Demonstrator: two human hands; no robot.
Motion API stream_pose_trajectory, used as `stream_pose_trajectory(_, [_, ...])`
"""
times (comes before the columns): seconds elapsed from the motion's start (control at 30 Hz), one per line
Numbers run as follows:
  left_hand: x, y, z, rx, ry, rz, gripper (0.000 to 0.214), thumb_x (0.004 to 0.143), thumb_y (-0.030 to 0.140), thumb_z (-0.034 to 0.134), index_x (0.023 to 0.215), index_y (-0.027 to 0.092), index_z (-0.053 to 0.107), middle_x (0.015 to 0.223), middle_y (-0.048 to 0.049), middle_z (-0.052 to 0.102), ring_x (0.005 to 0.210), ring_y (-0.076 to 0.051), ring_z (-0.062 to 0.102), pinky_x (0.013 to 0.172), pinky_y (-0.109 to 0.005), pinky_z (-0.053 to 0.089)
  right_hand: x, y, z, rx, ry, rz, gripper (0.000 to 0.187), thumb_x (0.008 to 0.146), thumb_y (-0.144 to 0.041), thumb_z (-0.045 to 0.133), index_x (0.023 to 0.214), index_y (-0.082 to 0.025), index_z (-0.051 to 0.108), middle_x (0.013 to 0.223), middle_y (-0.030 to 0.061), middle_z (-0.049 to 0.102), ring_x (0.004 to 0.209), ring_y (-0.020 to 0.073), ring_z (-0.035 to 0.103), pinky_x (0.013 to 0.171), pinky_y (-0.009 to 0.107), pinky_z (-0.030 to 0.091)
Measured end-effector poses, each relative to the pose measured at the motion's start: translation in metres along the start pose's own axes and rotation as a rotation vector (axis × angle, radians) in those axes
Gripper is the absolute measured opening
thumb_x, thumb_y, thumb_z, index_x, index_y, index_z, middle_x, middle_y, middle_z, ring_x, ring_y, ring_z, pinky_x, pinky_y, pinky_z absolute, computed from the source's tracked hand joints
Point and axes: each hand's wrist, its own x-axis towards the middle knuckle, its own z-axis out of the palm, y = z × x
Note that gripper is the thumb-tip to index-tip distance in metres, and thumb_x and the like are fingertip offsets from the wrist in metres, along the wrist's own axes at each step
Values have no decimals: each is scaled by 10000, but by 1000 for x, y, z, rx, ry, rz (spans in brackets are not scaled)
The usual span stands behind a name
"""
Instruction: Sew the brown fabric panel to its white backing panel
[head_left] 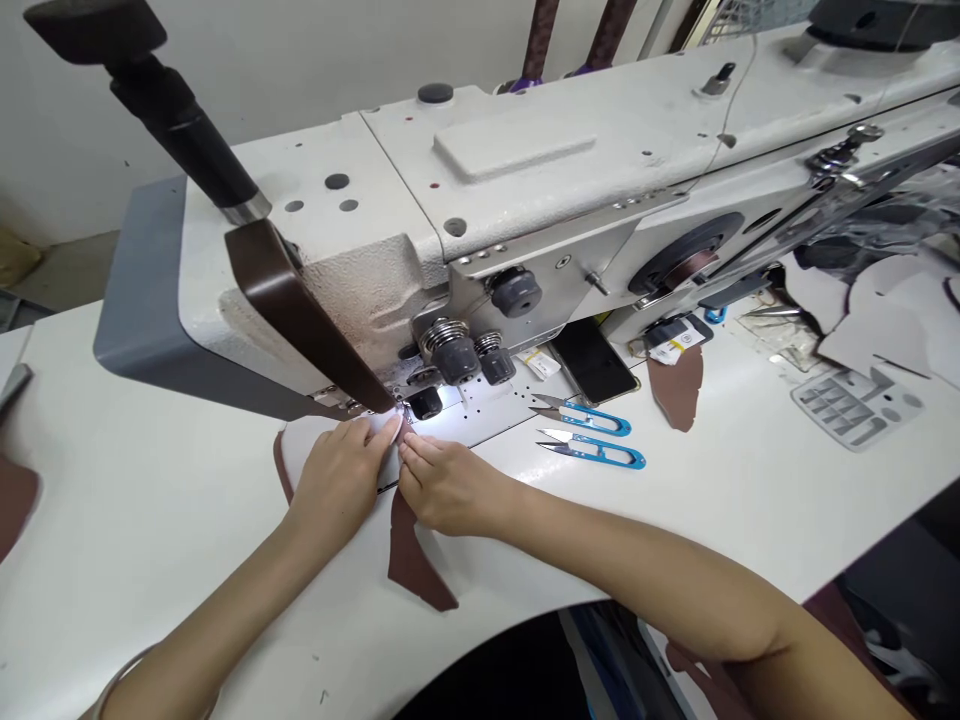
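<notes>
A brown leather piece (414, 565) runs from the needle area of a white sewing machine (315, 200) toward the table's front edge. My right hand (450, 488) pinches it just in front of the presser foot, fingers closed. My left hand (339, 462) is closed on a pale-backed leather piece (300, 440) with a brown edge, its thumb close to the needle. The two hands nearly touch. Light from the machine falls on the spot. My fingers and a dark brown bar (315, 325) hide the needle and the exact seam.
Two blue thread snips (600, 452) lie right of my right hand. Behind them are a black phone (596, 360) and another brown leather piece (676, 388). A grey plastic template (855, 408) and pale cut pieces (892, 310) lie farther right. Another brown piece (15, 500) is at far left.
</notes>
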Motion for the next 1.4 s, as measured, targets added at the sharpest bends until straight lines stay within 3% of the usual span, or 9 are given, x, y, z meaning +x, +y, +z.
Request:
stream_pose_trajectory(0.3, [2,9,-7,131,22,-41,503,910,77,382,1388,208,466,1021,-110,575,912,-266,522,777,-385,407,4,20,-9,130,-278,-33,267,864,-55,379,811,-60,641,915,165,680,1045,268,609,989,362,462])
stream_pose_trajectory(0.47, [4,14,-12,136,-19,-46,499,901,94,419,1390,186,463,1006,-111,581,922,-276,531,793,-399,406,5,27,-13,219,-435,9,303,893,-55,337,888,-48,640,965,157,666,1099,255,573,974,354,476])
stream_pose_trajectory(0.57, [5,17,-11,104,20,-31,476,888,97,445,1357,157,497,989,-106,586,936,-271,528,793,-400,407,4,28,-10,194,-382,-9,312,892,-52,328,896,-31,639,988,174,664,1110,252,570,996,360,464])
stream_pose_trajectory(0.67, [5,18,-11,44,63,-13,451,865,78,460,1309,122,531,960,-98,585,934,-257,527,782,-389,412,4,24,-3,114,-251,-27,325,877,-32,318,902,-3,641,964,192,671,1013,244,618,988,374,471])
stream_pose_trajectory(0.8, [4,21,-13,21,51,-14,417,867,66,452,1271,94,552,954,-104,576,934,-254,524,802,-385,414,4,7,6,-53,-112,-9,294,871,-40,364,971,65,620,994,266,655,947,285,643,915,473,500])
stream_pose_trajectory(0.9, [3,24,-13,34,52,-15,416,880,73,447,1287,81,531,976,-106,571,933,-257,522,796,-388,421,2,-12,3,-139,-92,6,271,852,-54,413,977,86,608,1027,319,627,971,347,636,854,558,503])
stream_pose_trajectory(1.07, [-1,27,-7,31,16,-37,441,892,79,451,1332,57,468,994,-100,572,910,-249,525,773,-393,436,-1,-29,-7,-138,-35,15,216,799,-37,457,871,67,632,929,312,651,903,406,647,680,516,537])
stream_pose_trajectory(1.23, [1,28,-6,-62,-9,-35,410,900,74,460,1308,40,482,1090,-133,562,991,-244,514,860,-383,436,1,-27,-4,-131,-47,6,218,800,-36,452,867,65,634,920,326,645,905,404,645,695,521,516])
stream_pose_trajectory(1.4, [9,22,-7,-219,7,-11,249,912,79,450,1117,63,589,964,-109,579,881,-217,532,817,-361,449,5,-23,1,-129,-89,-7,237,820,-47,446,910,88,618,941,342,634,902,394,641,738,579,492])
